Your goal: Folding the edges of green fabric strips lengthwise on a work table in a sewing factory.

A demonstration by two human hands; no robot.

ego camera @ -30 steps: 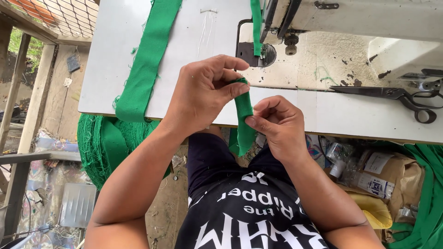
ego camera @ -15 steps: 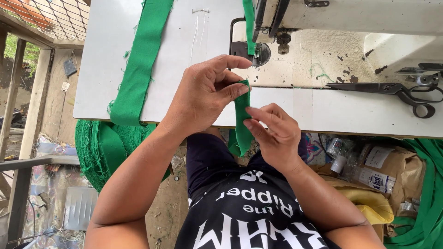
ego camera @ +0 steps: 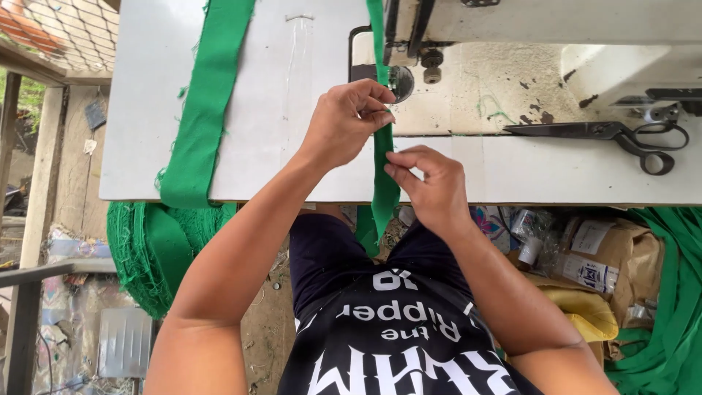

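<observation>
A narrow green fabric strip (ego camera: 383, 192) runs from under the sewing machine head (ego camera: 541, 22) down over the table's front edge toward my lap. My left hand (ego camera: 347, 121) pinches the strip just in front of the presser foot (ego camera: 431, 64). My right hand (ego camera: 431, 192) pinches the same strip a little lower, at the table edge, fingers closed on its right side. The two hands are nearly touching. The strip's lower end hangs between my knees.
A wide green fabric band (ego camera: 208, 102) lies across the white table (ego camera: 292, 88) at the left and drops to a pile of green netting (ego camera: 150, 249). Black scissors (ego camera: 607, 135) lie at the right. Bags and packets (ego camera: 585, 256) sit under the table, more green fabric (ego camera: 669, 307) at far right.
Both hands have slid up the strip toward the machine, and the strip hangs straighter. The view has shifted slightly closer to the table.
</observation>
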